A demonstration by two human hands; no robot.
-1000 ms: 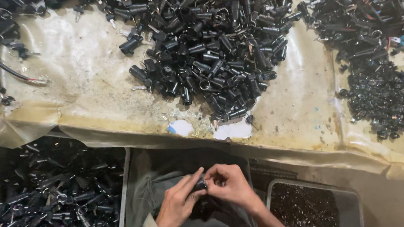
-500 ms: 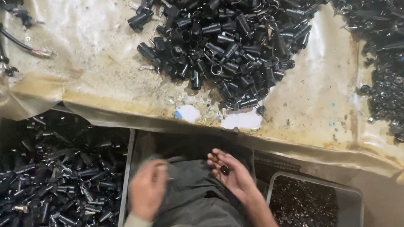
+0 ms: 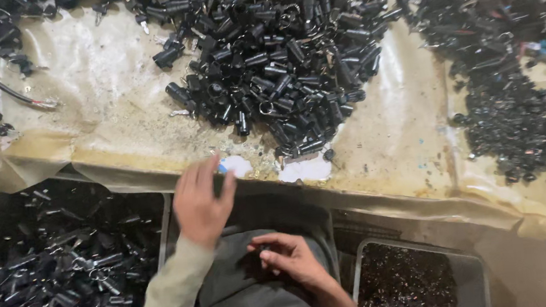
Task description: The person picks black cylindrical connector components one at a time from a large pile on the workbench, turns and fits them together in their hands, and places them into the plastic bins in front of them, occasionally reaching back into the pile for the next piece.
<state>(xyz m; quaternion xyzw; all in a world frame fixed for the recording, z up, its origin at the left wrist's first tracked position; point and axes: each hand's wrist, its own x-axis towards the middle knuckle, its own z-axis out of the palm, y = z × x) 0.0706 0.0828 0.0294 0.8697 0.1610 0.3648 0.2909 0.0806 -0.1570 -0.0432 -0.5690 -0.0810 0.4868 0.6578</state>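
Fingers of the left hand (image 3: 201,202) spread loose and empty over the table (image 3: 119,131) edge, just short of the heap of black caps (image 3: 271,61), while the right hand (image 3: 289,261) pinches a small black part (image 3: 263,248) above the lap.

Dim, warm light; glare on the plastic sheet (image 3: 104,102); edges blurred.

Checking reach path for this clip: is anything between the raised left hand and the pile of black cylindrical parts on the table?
Nothing visible. The left hand is at the table edge; only bare plastic-covered tabletop lies between it and the pile of black parts.
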